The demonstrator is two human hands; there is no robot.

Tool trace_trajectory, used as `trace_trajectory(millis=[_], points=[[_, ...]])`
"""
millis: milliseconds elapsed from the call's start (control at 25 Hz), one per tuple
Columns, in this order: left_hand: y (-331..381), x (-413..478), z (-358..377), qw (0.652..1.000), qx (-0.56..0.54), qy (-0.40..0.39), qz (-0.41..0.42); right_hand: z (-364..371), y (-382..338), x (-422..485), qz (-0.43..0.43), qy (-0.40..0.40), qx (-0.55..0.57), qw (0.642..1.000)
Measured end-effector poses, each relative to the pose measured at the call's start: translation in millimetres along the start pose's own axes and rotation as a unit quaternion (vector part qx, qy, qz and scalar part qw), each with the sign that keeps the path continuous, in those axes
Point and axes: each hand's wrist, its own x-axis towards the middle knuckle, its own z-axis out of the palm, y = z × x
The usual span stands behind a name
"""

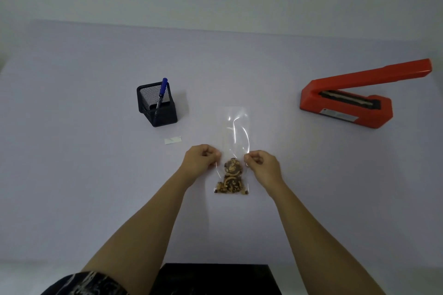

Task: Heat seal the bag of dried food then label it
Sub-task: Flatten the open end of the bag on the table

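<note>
Slippage is the first worry: both hands pinch the clear bag (236, 127) at its side edges, the left hand (201, 159) on the left edge and the right hand (262, 164) on the right, fingers curled, just above the dried food (232, 178). The bag lies flat on the counter (72, 127) at the middle of the frame, food at its near end and its long empty part stretching towards the top of the frame. The film looks thin and slick, so a light pinch could let it slide out on lifting. Tipping it on the way to the red heat sealer (347, 100), which stands well apart at the right with its arm raised, could send pieces towards the far end; crumbs on the seal line would likely weaken the weld. The empty part shows creases, and these might seal into wrinkles. The small white label (173, 140), left of the bag, looks light enough to be brushed aside.
</note>
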Motion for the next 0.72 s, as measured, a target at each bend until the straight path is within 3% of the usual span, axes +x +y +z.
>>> trace_trajectory(millis=[320, 600, 720], points=[[-1, -7, 12, 0.991, 0.125, 0.036, 0.043, -2, -1, -5, 0.042, -0.020, -0.024, 0.999], [1, -7, 11, 1.000, 0.008, -0.009, -0.007, -6, -6, -1, 0.041, -0.106, 0.035, 0.993], [3, -5, 9, 0.998, 0.033, -0.045, 0.016, -5, -6, 2, 0.026, -0.120, 0.039, 0.992]])
